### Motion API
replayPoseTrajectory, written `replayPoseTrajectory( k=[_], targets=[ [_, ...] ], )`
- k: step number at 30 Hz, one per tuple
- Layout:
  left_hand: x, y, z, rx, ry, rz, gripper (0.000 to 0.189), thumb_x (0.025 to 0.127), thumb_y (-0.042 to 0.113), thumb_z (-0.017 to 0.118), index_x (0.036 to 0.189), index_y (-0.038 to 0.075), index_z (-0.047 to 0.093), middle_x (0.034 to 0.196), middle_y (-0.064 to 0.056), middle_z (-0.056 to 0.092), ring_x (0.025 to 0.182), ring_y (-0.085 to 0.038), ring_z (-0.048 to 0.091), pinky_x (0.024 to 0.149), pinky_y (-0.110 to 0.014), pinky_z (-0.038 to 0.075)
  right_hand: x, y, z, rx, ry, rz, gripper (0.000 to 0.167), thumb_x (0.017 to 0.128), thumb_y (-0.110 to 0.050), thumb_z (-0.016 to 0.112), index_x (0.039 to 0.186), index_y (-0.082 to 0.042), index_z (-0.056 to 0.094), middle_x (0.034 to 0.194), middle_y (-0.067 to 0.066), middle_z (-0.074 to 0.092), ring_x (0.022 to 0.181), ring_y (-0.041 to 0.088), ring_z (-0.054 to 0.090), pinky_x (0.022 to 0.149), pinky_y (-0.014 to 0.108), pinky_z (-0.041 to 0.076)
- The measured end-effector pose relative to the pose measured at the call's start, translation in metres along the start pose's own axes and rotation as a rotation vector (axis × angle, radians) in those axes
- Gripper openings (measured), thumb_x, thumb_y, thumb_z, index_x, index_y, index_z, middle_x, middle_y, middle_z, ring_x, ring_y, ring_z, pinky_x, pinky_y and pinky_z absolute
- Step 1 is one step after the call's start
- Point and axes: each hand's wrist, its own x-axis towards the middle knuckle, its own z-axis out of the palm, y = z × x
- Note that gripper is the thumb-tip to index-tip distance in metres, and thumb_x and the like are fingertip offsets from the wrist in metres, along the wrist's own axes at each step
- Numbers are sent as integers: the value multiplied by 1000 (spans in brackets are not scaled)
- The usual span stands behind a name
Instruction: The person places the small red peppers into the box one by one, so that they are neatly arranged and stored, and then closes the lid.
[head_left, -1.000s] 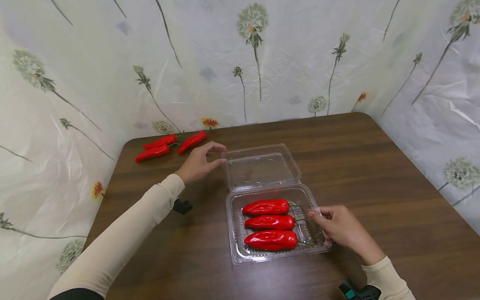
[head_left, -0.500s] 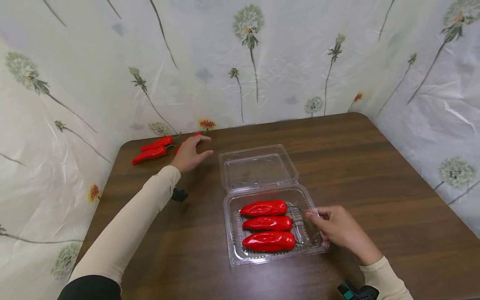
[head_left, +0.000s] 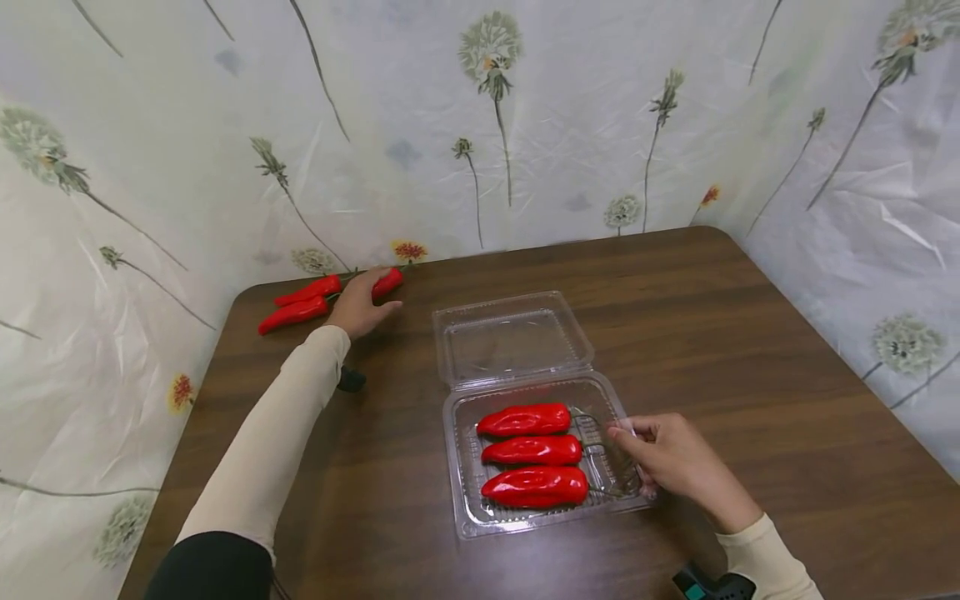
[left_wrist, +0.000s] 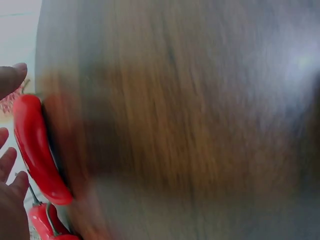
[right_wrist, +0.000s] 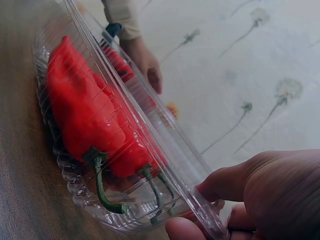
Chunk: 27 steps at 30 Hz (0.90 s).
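Note:
At the table's far left, my left hand (head_left: pixel 360 307) reaches over a red pepper (head_left: pixel 387 284). In the left wrist view, its spread fingers (left_wrist: pixel 7 162) and thumb lie on either side of this pepper, not closed round it. My right hand (head_left: pixel 667 450) pinches the right rim of a clear plastic hinged container (head_left: pixel 453 467), thumb on top and fingers beneath. Three red peppers (head_left: pixel 532 450) lie side by side in the base, green stems pointing right. The container's lid (head_left: pixel 513 337) is folded back flat, away from me.
Two more red peppers, one behind (head_left: pixel 307 291) and one in front (head_left: pixel 292 316), lie left of my left hand. The brown wooden table (head_left: pixel 750 350) meets a floral-patterned sheet (head_left: pixel 555 125) along its back and sides.
My left hand has moved left and away from me, from beside the container's lid to the far pepper. The right hand keeps its hold on the rim.

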Motion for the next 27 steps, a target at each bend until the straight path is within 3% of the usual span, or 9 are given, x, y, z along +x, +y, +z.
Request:
replayPoseTrajectory(
  k=[6,10,19,27],
  targets=[
    [1,-14,3,32,2,-47,75,95,31,70,157,7,34,162,-17,31,149,-37,27,121,-52,24,0,0,0,8,0,-2,25,98,-27,68,105,-4,75,50,2,50,39,15,51,40,30,46],
    [3,-20,5,47,11,-68,76,96,30,70,157,5,32,162,-17,31,149,-38,27,120,-52,24,0,-1,0,5,-3,-4,25,98,-27,68,104,-4,75,50,2,50,39,14,51,40,30,46],
    [7,-20,6,89,5,-94,75,97,27,68,158,4,30,161,-18,32,148,-39,29,120,-52,24,-1,-1,-1,3,-8,0,24,98,-28,68,102,-5,74,51,2,50,40,15,52,40,30,47],
    [9,-20,11,68,17,-119,72,98,26,67,158,7,30,161,-16,33,147,-40,30,119,-54,25,-1,0,-1,-12,-3,-4,23,98,-28,67,101,-6,74,50,1,50,40,15,51,40,30,46]
  ],
)
